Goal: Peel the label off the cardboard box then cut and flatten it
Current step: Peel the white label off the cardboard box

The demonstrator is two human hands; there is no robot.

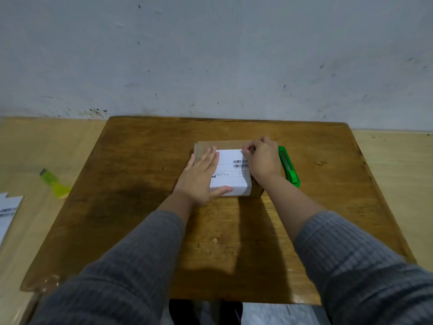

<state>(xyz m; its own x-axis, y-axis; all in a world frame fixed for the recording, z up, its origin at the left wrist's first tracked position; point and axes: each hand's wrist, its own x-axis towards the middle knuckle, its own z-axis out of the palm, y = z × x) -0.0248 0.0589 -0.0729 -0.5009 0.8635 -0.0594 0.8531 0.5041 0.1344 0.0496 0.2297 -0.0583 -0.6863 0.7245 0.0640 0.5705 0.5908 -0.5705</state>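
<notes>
A small brown cardboard box [222,144] sits in the middle of the wooden table [131,184]. A white label [230,181] with barcodes covers its top and folds over its near side. My left hand [201,177] lies flat on the left part of the box, fingers straight, thumb on the label's near edge. My right hand [262,158] has its fingers curled at the label's far right corner and pinches there. A green utility knife [289,166] lies just right of the box, beside my right wrist.
On the lighter surface at the left lie a yellow-green scraper [55,184] and a peeled white label sheet [8,214]. A grey wall [210,55] stands right behind the table. The table's near edge is close to my body.
</notes>
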